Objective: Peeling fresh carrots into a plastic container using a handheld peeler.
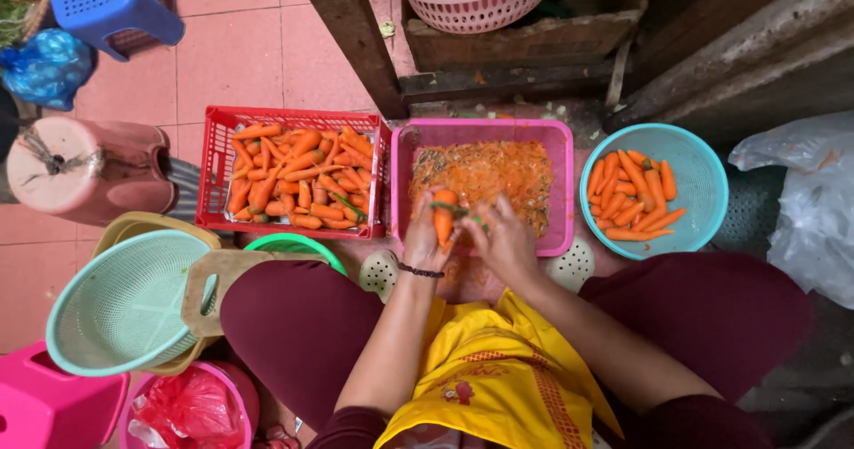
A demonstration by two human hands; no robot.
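Note:
My left hand [423, 236] grips an orange carrot [443, 218] upright over the near edge of a pink tub [559, 191] filled with carrot peelings. Against the carrot, my right hand [503, 237] holds a green-handled peeler [455, 208]. A red crate [213, 175] of unpeeled carrots sits to the left of the tub. To the right, a light blue colander [703, 175] holds peeled carrots. A dark bead bracelet is on my left wrist.
A mint green strainer [116, 307], a wooden cutting board [218, 284] and a green bowl [298, 244] lie by my left knee. A pink stool [53, 404], a blue stool [107, 4], a pink basket [476, 0] and plastic bags [805, 200] surround me.

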